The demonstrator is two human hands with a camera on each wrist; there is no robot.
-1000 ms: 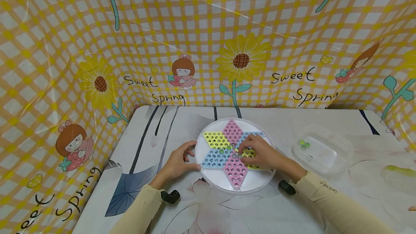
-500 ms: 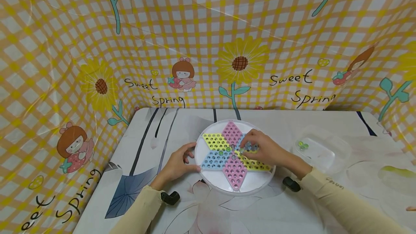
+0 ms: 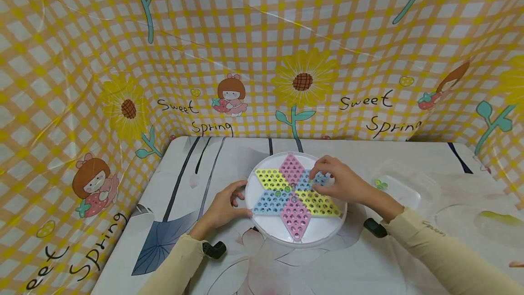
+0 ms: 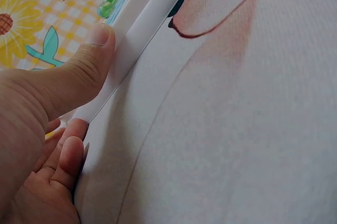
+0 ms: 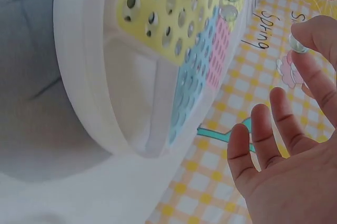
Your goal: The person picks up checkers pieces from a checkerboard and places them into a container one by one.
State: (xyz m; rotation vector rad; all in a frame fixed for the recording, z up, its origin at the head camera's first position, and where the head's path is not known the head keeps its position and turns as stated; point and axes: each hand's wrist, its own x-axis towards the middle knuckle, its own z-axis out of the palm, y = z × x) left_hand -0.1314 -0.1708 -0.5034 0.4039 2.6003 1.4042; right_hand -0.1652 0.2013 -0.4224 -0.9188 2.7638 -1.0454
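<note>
A round white Chinese checkers board point(image 3: 262, 226) carries a pink, yellow and blue star full of holes. Two green marbles point(image 3: 278, 193) and a couple of clear ones sit near its centre. At the board's left edge my left hand point(image 3: 223, 205) holds the rim, its thumb point(image 4: 84, 69) against the white side wall and other fingers curled beside it. Over the right blue section, my right hand point(image 3: 341, 181) pinches a clear marble point(image 5: 298, 43) between thumb and forefinger. Its other fingers are spread and loosely bent in the right wrist view.
Right of the board stands a clear plastic container point(image 3: 425, 190) with several green marbles point(image 3: 381, 184) at its left end. A floral cloth point(image 3: 229, 158) covers the table. Behind rises a yellow checked curtain point(image 3: 262, 58). Dark devices are worn at both wrists.
My right hand has lifted a clear marble from near the board's centre and moved it right and away from me, over the blue section. My left hand has stayed at the rim.
</note>
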